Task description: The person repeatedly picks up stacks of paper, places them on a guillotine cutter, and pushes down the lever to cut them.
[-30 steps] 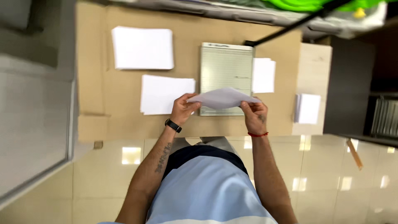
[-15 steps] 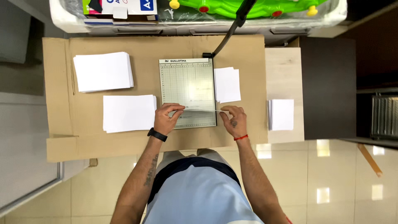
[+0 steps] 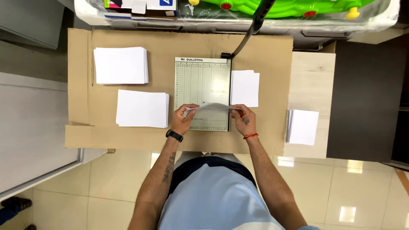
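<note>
The left hand (image 3: 183, 120) is nearly closed, its fingers curled and pinching the left edge of a sheet of paper (image 3: 211, 106). The right hand (image 3: 243, 120) is closed the same way on the sheet's right edge. The sheet spans the gap between the two hands and bows upward a little in the middle, so it seems to be lifted just clear of the surface under it, though from straight above that is hard to judge.

Under the sheet lies a paper cutter (image 3: 203, 93) with a pale green gridded board; the sheet hangs over the near part of that board, and both hands sit at the board's near corners. The cutter's black blade arm (image 3: 252, 29) is raised, rising from the far right corner of the board. The left wrist wears a black watch (image 3: 174, 136) and the right wrist a red cord (image 3: 251, 136).

The cutter rests on a sheet of brown cardboard (image 3: 272, 64) that covers the bench. Just right of the cutter lies a small stack of white paper (image 3: 245, 88). To the left lie two larger stacks, one near the left hand (image 3: 142, 108) and one farther back (image 3: 121, 65). Another small stack (image 3: 303, 127) sits well to the right, on a pale wooden top (image 3: 311, 81).
</note>
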